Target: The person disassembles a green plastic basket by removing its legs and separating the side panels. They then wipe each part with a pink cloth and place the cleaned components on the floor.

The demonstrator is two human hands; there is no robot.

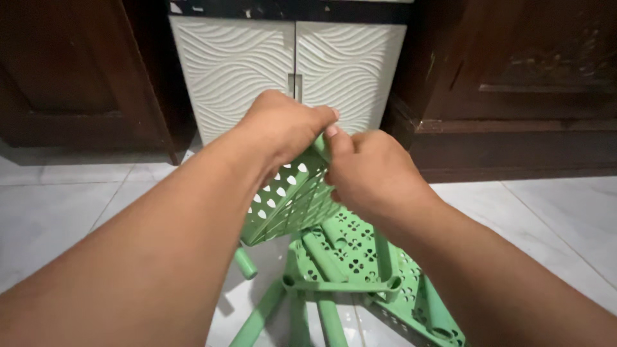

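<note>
Behind everything stands a white cabinet with wavy doors, dark wooden furniture on either side of it, all on a pale tiled floor.

On the tiles below my arms lies a heap of green rack parts: perforated shelves and round tubes, some lying loose, one tube poking out at the left.

Above that heap I hold one green shelf in the air, just in front of the cabinet. It is a flat perforated panel, tilted steeply, its top edge up at my hands and its lower edge slanting down and left toward the heap. Its long axis seems to run from upper right to lower left, with the holed face turned toward me.

My left hand is closed over the shelf's top edge from the left, fingers curled on it. My right hand grips the same edge from the right, thumb pressed at the corner.

I judge the shelf to be light, thin moulded plastic: fairly stiff, a little springy, smooth but not slippery thanks to the holes and rim. It would likely crack if forced at a socket. The rim and corners look like the best places to hold it.
</note>
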